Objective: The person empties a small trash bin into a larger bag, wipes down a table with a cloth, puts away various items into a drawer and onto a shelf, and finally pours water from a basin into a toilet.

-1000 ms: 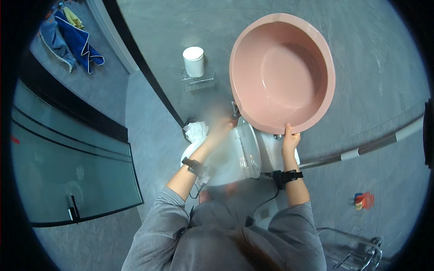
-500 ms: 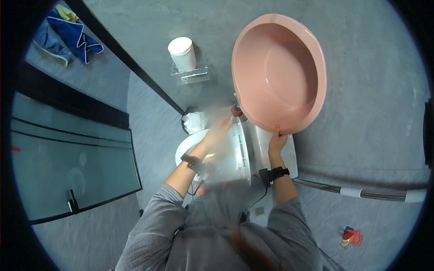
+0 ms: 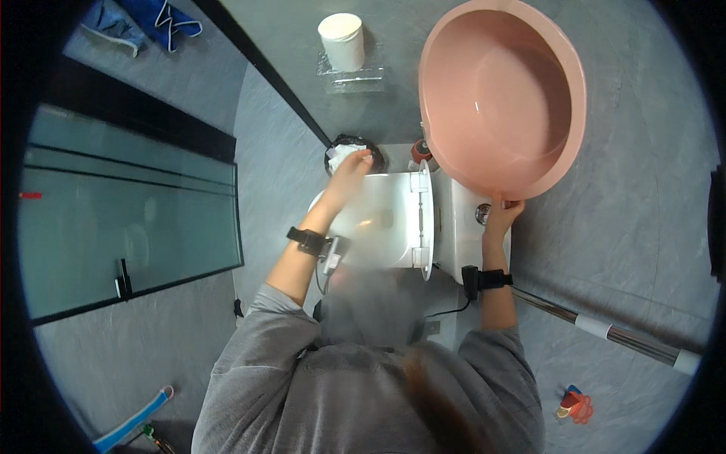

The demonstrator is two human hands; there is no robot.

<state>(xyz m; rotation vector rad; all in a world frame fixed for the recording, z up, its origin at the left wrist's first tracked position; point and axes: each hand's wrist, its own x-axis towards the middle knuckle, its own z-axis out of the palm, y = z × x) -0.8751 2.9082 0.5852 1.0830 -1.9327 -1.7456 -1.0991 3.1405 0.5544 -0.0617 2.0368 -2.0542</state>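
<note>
My right hand (image 3: pixel 502 218) grips the lower rim of a large pink oval basin (image 3: pixel 499 98), whose hollow faces me in front of the grey wall. Below it is a white toilet (image 3: pixel 363 219), with its raised lid and seat (image 3: pixel 427 219) seen almost edge-on. My left hand (image 3: pixel 348 179) hovers over the far edge of the bowl, close to a bin (image 3: pixel 378 157) lined with black plastic and holding white paper. The left fingers look stretched out with nothing in them, though the hand is partly blurred.
The white cistern (image 3: pixel 460 242) has a round chrome button. A white paper roll (image 3: pixel 344 44) stands on a clear wall shelf. At left is a glass door (image 3: pixel 136 219); blue cloths (image 3: pixel 162 23) hang beyond. A metal rail (image 3: pixel 628 340) runs at right.
My left hand has moved left, away from the toilet's raised lid and seat, toward the bin. My right hand keeps its grip on the basin. The whole view has shifted.
</note>
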